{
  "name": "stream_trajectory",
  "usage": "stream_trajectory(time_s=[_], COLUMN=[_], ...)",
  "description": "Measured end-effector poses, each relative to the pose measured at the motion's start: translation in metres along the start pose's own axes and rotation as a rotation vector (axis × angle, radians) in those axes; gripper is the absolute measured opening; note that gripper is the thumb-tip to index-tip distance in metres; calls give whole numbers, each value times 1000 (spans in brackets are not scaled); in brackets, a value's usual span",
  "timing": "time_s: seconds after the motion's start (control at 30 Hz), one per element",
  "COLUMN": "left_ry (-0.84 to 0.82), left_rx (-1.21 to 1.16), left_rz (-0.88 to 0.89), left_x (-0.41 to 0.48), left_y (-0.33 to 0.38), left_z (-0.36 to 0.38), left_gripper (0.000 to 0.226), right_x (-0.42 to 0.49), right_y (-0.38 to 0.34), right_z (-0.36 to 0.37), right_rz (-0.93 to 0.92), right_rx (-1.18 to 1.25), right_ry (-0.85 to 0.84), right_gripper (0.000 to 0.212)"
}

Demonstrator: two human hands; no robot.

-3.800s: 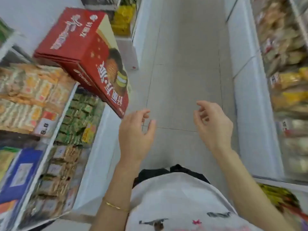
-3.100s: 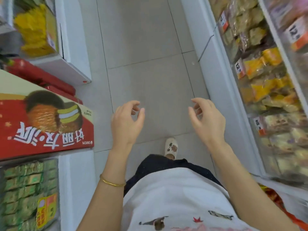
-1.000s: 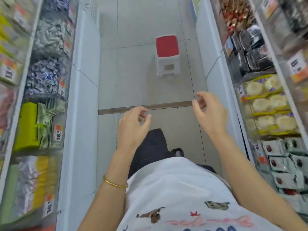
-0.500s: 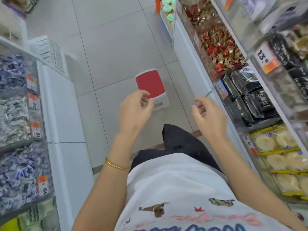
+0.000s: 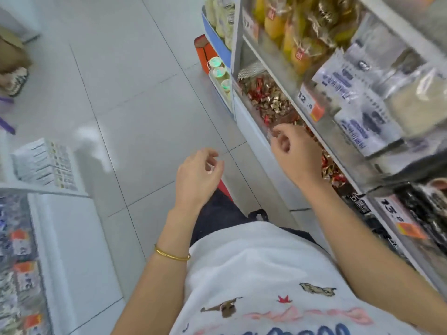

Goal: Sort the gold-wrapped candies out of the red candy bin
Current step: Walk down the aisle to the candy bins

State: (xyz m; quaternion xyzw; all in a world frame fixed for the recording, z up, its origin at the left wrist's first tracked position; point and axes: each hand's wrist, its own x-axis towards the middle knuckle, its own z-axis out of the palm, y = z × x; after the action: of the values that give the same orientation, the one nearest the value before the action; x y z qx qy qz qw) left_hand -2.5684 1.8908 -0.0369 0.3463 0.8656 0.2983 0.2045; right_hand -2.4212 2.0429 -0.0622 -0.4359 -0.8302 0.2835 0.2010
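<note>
Shop aisle; sorting looks unstarted: gold candies (image 5: pixel 275 105) lie mixed in the bin (image 5: pixel 251 70); right hand (image 5: pixel 294 151) and left hand (image 5: pixel 197 175) hover loosely curled, empty.

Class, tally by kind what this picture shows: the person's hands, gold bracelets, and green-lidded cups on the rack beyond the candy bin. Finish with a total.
Hands: 2 (left hand, right hand)
Gold bracelets: 1
Green-lidded cups: 3
Total: 6
</note>
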Motion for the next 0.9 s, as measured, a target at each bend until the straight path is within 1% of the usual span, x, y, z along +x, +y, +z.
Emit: stream_trajectory(time_s=[0.1, 0.2, 0.3, 0.33, 0.4, 0.47, 0.53, 0.63, 0.7, 0.8, 0.83, 0.9], left_ry=[-70, -152, -261, -297, -424, -437, -526, -614, -612, -544, -507, -418], left_rx=[51, 100, 182, 213, 301, 315, 339, 368, 371, 323, 289, 252], left_rz=[77, 193, 331, 366, 509, 545, 618, 649, 709, 812, 861, 954], left_x=[67, 131, 208, 232, 303, 324, 354, 391, 407, 425, 430, 437], left_y=[18, 33, 39, 39, 43, 40, 37, 24, 13, -12, -22, -44], left_z=[0, 7, 13, 17, 32, 35, 43, 62, 85, 129, 146, 181], left_gripper=[21, 22, 23, 22, 22, 23, 22, 21, 19, 15, 16, 26], right_x=[35, 64, 102, 112, 144, 150, 160, 168, 174, 185, 189, 198], right_y=[8, 17, 19, 22, 26, 20, 20, 18, 27, 56, 69, 99], right_z=[6, 13, 32, 41, 72, 85, 105, 134, 151, 181, 192, 217], right_rz=[73, 158, 292, 335, 497, 540, 651, 748, 749, 674, 642, 576], right_rx=[-23, -35, -37, -47, -59, -48, -42, -30, -34, -59, -63, -61], right_ry=[38, 90, 169, 203, 361, 349, 418, 450, 468, 516, 540, 585], right_gripper=[27, 28, 28, 26, 24, 23, 22, 23, 24, 22, 21, 19])
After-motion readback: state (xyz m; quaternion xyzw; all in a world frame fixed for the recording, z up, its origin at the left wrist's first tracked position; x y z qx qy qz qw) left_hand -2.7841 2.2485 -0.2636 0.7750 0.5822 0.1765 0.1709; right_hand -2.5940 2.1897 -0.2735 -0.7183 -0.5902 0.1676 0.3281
